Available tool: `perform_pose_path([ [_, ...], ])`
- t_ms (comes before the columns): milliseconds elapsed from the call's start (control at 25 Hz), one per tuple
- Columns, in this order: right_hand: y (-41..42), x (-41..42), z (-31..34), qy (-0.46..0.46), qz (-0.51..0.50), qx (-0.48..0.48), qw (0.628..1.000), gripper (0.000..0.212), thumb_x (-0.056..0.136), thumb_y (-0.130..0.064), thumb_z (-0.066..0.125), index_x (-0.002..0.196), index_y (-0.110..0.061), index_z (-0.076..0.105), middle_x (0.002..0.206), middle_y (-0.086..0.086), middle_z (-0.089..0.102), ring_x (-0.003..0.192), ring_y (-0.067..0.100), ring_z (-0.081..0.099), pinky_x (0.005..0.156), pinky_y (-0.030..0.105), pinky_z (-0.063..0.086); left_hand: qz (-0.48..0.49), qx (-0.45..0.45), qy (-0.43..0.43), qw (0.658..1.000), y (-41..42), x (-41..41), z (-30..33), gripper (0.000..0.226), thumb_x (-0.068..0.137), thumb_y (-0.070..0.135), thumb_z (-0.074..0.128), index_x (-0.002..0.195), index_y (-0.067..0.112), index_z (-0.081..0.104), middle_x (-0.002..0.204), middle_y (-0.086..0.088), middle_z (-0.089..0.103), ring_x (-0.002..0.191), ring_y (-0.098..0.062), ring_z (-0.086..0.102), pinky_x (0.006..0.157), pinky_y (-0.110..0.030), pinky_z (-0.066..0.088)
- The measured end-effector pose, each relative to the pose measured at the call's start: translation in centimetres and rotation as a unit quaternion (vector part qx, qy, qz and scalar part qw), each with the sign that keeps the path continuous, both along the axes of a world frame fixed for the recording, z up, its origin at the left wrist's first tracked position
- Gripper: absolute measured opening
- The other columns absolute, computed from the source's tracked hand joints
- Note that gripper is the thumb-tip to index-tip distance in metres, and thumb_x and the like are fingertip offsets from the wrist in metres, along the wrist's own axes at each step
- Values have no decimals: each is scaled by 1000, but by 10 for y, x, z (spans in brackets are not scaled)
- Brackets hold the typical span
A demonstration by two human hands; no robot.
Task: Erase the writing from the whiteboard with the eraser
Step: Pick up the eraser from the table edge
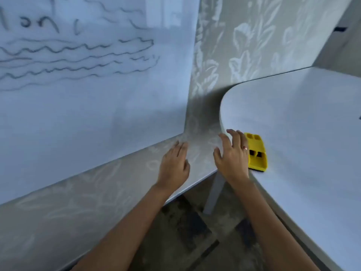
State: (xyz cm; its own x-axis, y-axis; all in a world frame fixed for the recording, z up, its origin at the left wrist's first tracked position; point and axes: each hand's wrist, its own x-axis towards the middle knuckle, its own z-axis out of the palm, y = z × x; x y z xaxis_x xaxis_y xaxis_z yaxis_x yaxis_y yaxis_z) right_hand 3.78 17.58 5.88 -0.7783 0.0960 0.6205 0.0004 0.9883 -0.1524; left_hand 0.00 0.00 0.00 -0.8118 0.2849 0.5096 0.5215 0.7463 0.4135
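Note:
The whiteboard hangs on the wall at the left, with dark wavy lines and some letters drawn across its upper part. A yellow eraser lies on the white table near its left edge. My right hand hovers just left of the eraser with fingers spread, partly covering it, holding nothing. My left hand is held out flat below the board's lower right corner, fingers loosely apart and empty.
A white table with a rounded corner fills the right side; its grey leg stands below the hands. Patterned grey wallpaper covers the wall behind. Dark mottled floor shows between my arms.

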Motion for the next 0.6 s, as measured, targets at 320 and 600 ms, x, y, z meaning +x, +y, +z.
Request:
perform_pose_path([
  [320,69,-10,52,-175,-253,-114,945,38,93,-33,51,127,-15,52,140,12,39,136,40,23,106,49,25,-204,-44,33,977,122,-42,27,64,89,11,48,152,6,35,157,-11,39,147,-28,34,114,-43,34],
  [600,89,-8,58,-315,-219,-198,902,51,80,-49,69,112,-16,46,116,5,53,112,29,51,84,37,43,-257,-54,43,964,137,-75,6,61,94,21,41,154,12,33,155,-4,44,147,-19,33,115,-40,36],
])
